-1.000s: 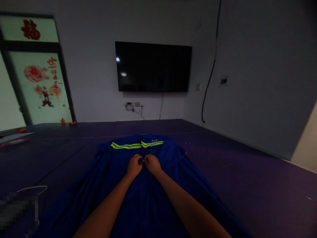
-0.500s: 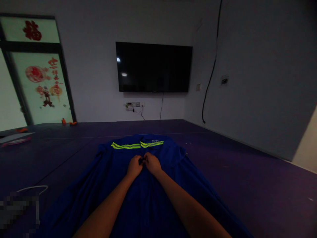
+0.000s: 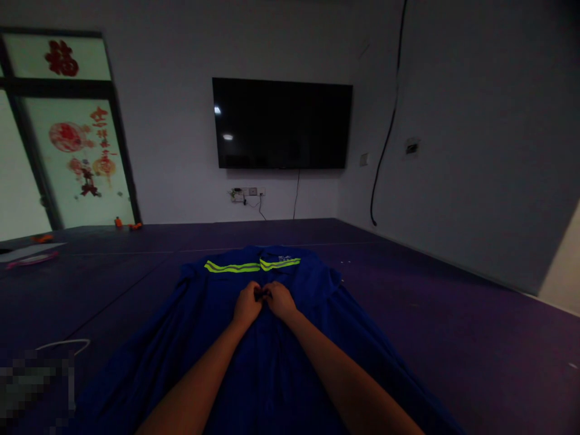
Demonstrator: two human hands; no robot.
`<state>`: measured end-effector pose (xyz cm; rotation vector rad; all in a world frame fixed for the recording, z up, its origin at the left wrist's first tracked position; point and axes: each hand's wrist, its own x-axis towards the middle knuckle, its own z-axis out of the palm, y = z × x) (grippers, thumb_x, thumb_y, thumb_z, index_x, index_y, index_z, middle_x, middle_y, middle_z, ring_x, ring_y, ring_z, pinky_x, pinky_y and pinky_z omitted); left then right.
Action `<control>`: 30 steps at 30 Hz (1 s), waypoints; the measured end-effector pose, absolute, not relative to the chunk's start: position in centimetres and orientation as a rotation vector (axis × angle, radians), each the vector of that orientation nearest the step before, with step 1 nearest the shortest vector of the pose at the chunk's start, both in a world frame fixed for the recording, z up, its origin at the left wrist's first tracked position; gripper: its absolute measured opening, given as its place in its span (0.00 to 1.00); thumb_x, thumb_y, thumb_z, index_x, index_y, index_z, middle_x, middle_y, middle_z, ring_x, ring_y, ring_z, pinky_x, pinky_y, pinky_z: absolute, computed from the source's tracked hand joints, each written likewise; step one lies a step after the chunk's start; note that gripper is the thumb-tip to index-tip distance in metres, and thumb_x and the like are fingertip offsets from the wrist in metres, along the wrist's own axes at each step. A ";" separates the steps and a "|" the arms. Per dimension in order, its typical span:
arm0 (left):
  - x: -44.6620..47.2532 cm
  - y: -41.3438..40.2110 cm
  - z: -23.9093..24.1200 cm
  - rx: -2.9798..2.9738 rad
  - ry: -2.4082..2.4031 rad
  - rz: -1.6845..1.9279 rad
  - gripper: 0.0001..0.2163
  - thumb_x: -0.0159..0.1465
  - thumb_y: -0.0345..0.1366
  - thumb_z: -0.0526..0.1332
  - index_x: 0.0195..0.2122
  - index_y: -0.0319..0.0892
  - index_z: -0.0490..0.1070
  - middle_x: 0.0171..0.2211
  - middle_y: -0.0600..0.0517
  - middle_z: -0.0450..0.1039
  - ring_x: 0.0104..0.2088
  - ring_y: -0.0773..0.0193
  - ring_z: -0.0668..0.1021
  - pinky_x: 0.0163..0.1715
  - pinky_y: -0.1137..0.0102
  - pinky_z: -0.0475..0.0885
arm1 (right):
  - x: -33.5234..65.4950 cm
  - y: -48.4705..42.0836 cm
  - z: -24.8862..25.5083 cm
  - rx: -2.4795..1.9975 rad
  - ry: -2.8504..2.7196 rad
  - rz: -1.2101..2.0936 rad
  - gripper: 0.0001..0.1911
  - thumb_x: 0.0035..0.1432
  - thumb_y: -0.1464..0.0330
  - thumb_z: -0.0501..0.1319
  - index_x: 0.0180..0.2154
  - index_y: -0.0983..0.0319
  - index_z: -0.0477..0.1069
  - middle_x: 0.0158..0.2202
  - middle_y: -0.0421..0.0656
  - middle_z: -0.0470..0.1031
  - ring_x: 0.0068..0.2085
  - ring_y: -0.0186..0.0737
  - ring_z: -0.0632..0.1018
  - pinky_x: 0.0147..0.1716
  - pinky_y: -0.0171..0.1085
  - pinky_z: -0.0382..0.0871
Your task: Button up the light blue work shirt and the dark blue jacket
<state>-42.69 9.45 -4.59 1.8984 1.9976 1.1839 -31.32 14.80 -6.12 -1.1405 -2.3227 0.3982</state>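
Scant shift; blue, yellow-striped jacket [image 3: 268,347]

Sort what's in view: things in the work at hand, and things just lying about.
In the work:
blue garment with yellow-green stripes
left hand and right hand, both at its front

Not involved:
white cord
small orange items near the door
hanging black cable
television

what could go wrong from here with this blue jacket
The grip could slip: the left hand and right hand come close together at the front of the jacket, and it is too dark to tell exactly what they pinch. The front might end up uneven, since the stripes look slightly offset where they meet. A hard tug could bunch the jacket, which already shows folds.
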 end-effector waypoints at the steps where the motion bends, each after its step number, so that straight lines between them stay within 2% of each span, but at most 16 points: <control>1: -42.7 9.4 -4.6 1.897 1.999 1.180 0.11 0.49 0.20 0.60 0.32 0.40 0.65 0.30 0.53 0.72 0.31 0.68 0.74 0.30 0.75 0.64 | -31.3 14.9 -6.2 -1.137 -2.317 0.405 0.14 0.51 0.72 0.56 0.41 0.59 0.70 0.39 0.44 0.70 0.43 0.38 0.70 0.40 0.33 0.60; 7: -42.7 9.5 -4.7 1.903 1.987 1.181 0.12 0.48 0.19 0.58 0.32 0.40 0.65 0.28 0.54 0.71 0.29 0.68 0.73 0.30 0.75 0.64 | -31.2 14.7 -6.0 -1.087 -2.300 0.392 0.17 0.47 0.78 0.53 0.39 0.61 0.71 0.38 0.45 0.71 0.41 0.38 0.70 0.39 0.33 0.60; 22: -42.5 9.3 -4.4 1.937 1.962 1.148 0.12 0.49 0.19 0.57 0.32 0.40 0.67 0.28 0.53 0.72 0.29 0.69 0.73 0.30 0.75 0.64 | -31.2 14.3 -5.6 -1.207 -2.270 0.408 0.10 0.51 0.73 0.56 0.37 0.60 0.70 0.39 0.43 0.71 0.43 0.37 0.70 0.40 0.32 0.59; 30: -42.4 9.3 -4.2 2.020 2.014 1.042 0.09 0.51 0.21 0.57 0.31 0.40 0.68 0.31 0.51 0.73 0.33 0.66 0.74 0.32 0.74 0.64 | -31.1 13.8 -5.3 -1.242 -2.271 0.376 0.10 0.51 0.73 0.55 0.37 0.59 0.70 0.39 0.43 0.71 0.43 0.37 0.71 0.40 0.33 0.60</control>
